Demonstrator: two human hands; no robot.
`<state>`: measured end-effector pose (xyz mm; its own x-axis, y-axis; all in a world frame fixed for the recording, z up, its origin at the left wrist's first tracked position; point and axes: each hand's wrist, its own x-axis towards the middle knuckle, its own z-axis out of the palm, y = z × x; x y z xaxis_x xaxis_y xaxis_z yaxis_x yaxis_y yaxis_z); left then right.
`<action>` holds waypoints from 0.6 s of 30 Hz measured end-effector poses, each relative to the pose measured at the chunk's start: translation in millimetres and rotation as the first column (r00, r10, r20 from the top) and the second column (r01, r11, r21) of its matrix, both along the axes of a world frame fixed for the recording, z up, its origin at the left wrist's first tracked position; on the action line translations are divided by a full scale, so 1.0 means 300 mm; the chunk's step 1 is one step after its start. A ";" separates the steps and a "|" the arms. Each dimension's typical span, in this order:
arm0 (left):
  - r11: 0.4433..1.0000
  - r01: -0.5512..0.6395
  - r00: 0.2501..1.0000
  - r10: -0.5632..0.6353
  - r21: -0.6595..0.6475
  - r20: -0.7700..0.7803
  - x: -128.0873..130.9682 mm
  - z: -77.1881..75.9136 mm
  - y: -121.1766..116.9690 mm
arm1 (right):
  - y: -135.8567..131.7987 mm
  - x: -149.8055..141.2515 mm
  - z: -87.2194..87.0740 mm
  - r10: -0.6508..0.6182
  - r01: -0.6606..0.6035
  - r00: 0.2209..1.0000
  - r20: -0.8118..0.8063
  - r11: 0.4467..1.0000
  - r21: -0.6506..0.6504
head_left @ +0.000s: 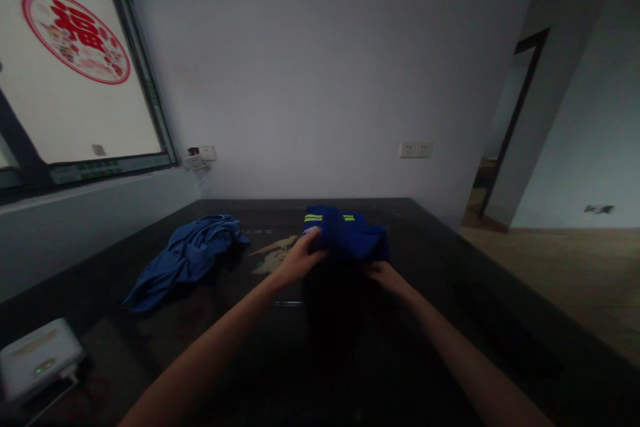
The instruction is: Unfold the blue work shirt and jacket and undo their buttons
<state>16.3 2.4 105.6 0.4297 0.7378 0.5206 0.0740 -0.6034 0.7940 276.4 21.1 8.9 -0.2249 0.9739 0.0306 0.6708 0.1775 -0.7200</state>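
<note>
A bright blue garment (353, 240) with yellow-green stripes lies bunched up near the far middle of the dark table. My left hand (301, 259) grips its left edge, fingers on the cloth and thumb toward the near side. At the near right corner of the same garment is my right hand (387, 275), its fingertips partly hidden by the fabric and closed on it. The garment's kind is hard to make out in its folds. Farther left, apart from both hands, a crumpled blue cloth (193, 257) rests on the table.
The glossy dark table (415, 360) reaches to the wall and bears a pale printed picture. A white box-shaped device (43, 357) with a cable sits at the near left. A dark flat object (505, 327) lies along the right side. Wall sockets (416, 149) are above the far edge.
</note>
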 end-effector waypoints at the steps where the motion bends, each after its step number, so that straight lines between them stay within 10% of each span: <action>1: 0.997 0.076 0.991 -0.078 -0.016 -0.110 -0.028 -0.031 -0.051 | -0.046 0.058 -0.012 -0.078 0.063 0.985 -0.154 0.993 -0.097; 5: 0.921 0.321 0.809 -0.387 -0.220 -0.442 -0.108 -0.120 -0.210 | -0.211 0.198 -0.035 -0.367 0.207 0.790 -0.492 0.914 -0.349; 10: 0.728 0.498 0.522 -0.686 -0.472 -0.507 -0.151 -0.090 -0.211 | -0.262 0.154 -0.004 -0.410 0.296 0.734 -0.542 0.910 -0.288; 13: 0.780 0.410 0.619 -0.618 -0.472 -0.485 -0.122 -0.064 -0.122 | -0.237 0.114 0.000 -0.365 0.279 0.799 -0.477 0.929 -0.243; 18: 0.998 0.056 0.858 -0.054 -0.013 -0.511 0.076 -0.165 0.073 | -0.216 0.095 -0.030 -0.300 0.262 0.850 -0.433 0.954 -0.146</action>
